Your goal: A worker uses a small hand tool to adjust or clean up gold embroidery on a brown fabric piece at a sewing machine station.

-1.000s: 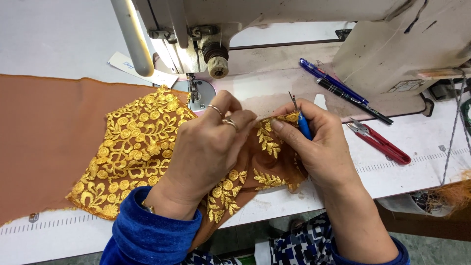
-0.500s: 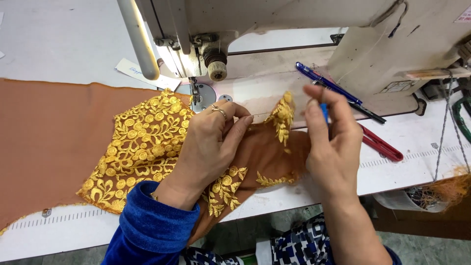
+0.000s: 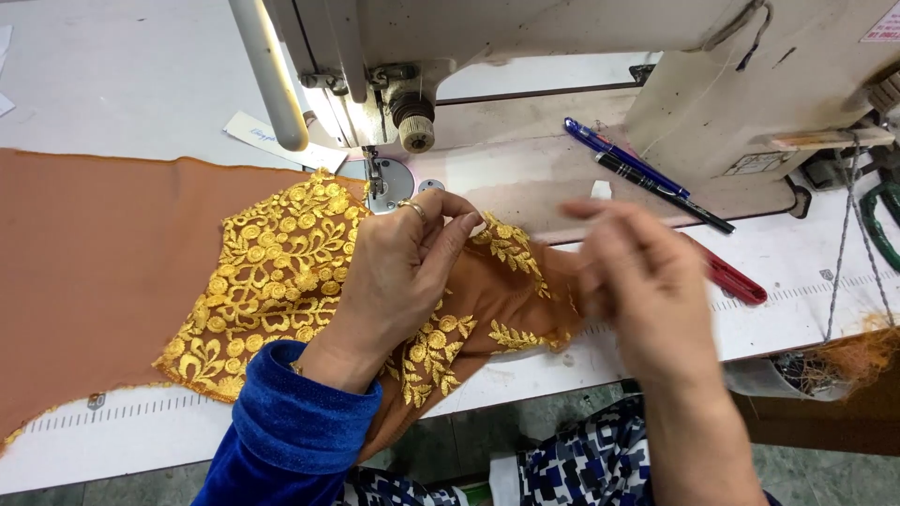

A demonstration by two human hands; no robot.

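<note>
Rust-brown fabric (image 3: 103,272) with gold floral embroidery (image 3: 272,281) lies across the white sewing table (image 3: 816,309), running from the nine o'clock edge in to the middle, where it bunches up under the person's hands just below the needle plate. The left hand (image 3: 398,276), with a ring on one finger and a blue velvet sleeve (image 3: 295,431) behind it, rests on the cloth with its fingers curled, the fingertips pinching a raised fold of the brown fabric by an embroidered leaf sprig. The right hand (image 3: 647,281) is at three o'clock of that fold, blurred; its fingers are drawn loosely together over the edge of the cloth, and I cannot tell whether it grips anything. At twelve o'clock of the hands stands the cream-coloured sewing machine (image 3: 562,56), its presser foot (image 3: 375,178) down by the round metal needle plate (image 3: 389,183), just beside the top edge of the embroidery. On the machine bed toward two o'clock lie a blue pen (image 3: 619,155) and a black pen (image 3: 661,192), side by side and slanted. A red-handled tool (image 3: 736,279) lies on the table just past the right hand, at three o'clock. Orange thread scraps (image 3: 858,351) pile at the table's right edge.
</note>
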